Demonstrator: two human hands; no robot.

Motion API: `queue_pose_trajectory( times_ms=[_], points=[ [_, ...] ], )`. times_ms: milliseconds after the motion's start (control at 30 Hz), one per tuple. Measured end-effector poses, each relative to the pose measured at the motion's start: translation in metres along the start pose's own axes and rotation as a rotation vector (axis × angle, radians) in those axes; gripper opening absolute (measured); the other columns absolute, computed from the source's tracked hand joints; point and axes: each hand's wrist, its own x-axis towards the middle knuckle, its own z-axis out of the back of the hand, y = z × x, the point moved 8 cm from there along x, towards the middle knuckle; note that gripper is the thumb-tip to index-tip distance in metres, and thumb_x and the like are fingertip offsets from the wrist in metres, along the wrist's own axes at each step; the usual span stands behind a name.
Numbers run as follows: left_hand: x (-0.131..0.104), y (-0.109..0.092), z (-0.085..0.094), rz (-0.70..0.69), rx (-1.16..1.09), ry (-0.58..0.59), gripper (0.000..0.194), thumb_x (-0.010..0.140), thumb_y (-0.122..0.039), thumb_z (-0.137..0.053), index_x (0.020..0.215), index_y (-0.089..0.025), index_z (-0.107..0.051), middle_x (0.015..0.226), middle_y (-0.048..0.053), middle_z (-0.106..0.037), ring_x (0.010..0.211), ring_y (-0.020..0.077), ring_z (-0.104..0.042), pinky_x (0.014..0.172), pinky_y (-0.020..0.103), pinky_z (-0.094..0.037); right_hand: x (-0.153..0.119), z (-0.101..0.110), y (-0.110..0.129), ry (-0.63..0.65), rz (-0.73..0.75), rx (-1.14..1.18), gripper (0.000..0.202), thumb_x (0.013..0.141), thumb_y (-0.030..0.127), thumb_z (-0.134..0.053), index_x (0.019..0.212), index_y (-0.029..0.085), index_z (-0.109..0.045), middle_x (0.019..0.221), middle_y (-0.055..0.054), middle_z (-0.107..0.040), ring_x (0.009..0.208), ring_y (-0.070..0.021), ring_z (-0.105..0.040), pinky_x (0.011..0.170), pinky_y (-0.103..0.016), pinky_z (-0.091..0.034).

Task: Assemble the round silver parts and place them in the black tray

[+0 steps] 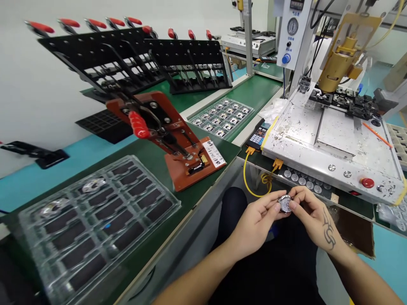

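Both hands are up over the lap with a small, round, shiny silver metal piece (285, 203) pinched between them. The left hand (257, 218) has its thumb and fingers closed on one edge, and the right hand (314, 215) grips the opposite edge the same way. Off to the left, a clear plastic compartment tray (92, 231) sits on the dark green worktop (154, 157), just beside a reddish-brown clamp jig (178, 173) with a glossy red handle (139, 125).
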Motion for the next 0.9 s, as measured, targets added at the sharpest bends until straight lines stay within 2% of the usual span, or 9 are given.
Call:
queue_pose_trajectory(
  times_ms=[233,500,667,767,833,900],
  points=[
    [-0.001,0.003,-0.004,-0.028,-0.010,-0.013,0.051,0.096,-0.050,-0.077,0.135,-0.018,-0.074,0.129,0.014,-0.079,0.118,0.0325,-0.077,0.110,0.052,-0.061,-0.003,0.001,-0.001,-0.066,0.021,-0.023,0.030,0.104,0.046,-0.065,0.086,0.023,-0.061,0.112,-0.008,-0.063,0.101,-0.0235,-0.059,0.091,-0.037,-0.049],
    [-0.003,0.001,-0.006,-0.094,0.069,-0.034,0.048,0.101,-0.047,-0.072,0.138,-0.016,-0.072,0.130,0.014,-0.079,0.116,0.0313,-0.078,0.109,0.051,-0.062,-0.004,0.002,0.006,-0.081,0.065,-0.062,0.025,0.105,0.039,-0.065,0.086,0.023,-0.060,0.111,-0.006,-0.063,0.102,-0.0231,-0.061,0.090,-0.036,-0.049],
    [-0.003,0.007,-0.003,-0.102,0.175,-0.061,0.046,0.099,-0.041,-0.073,0.138,-0.017,-0.071,0.127,0.014,-0.080,0.114,0.0305,-0.079,0.107,0.047,-0.063,-0.003,0.001,0.011,-0.057,0.122,-0.171,0.024,0.106,0.036,-0.063,0.086,0.024,-0.058,0.109,-0.007,-0.063,0.101,-0.0236,-0.062,0.089,-0.038,-0.050],
    [-0.002,0.008,0.001,-0.125,0.239,-0.088,0.040,0.099,-0.038,-0.074,0.134,-0.018,-0.073,0.124,0.013,-0.082,0.112,0.0290,-0.080,0.105,0.042,-0.064,-0.003,0.003,0.006,-0.058,0.158,-0.285,0.028,0.105,0.037,-0.065,0.083,0.024,-0.052,0.098,-0.005,-0.061,0.092,-0.0226,-0.061,0.085,-0.038,-0.050],
    [-0.001,0.004,0.002,-0.144,0.279,-0.069,0.037,0.101,-0.036,-0.070,0.133,-0.018,-0.073,0.125,0.013,-0.081,0.112,0.0277,-0.080,0.105,0.041,-0.064,-0.002,0.006,-0.001,-0.079,0.155,-0.348,0.025,0.103,0.040,-0.069,0.089,0.025,-0.054,0.092,-0.004,-0.059,0.085,-0.0219,-0.059,0.079,-0.036,-0.050],
    [-0.001,-0.004,0.002,-0.156,0.360,-0.016,0.039,0.103,-0.033,-0.065,0.139,-0.020,-0.068,0.127,0.012,-0.080,0.112,0.0266,-0.080,0.104,0.040,-0.063,0.000,0.004,-0.002,-0.034,0.184,-0.373,0.016,0.103,0.038,-0.068,0.107,0.025,-0.060,0.098,-0.005,-0.062,0.086,-0.0224,-0.061,0.079,-0.037,-0.053]
  ],
)
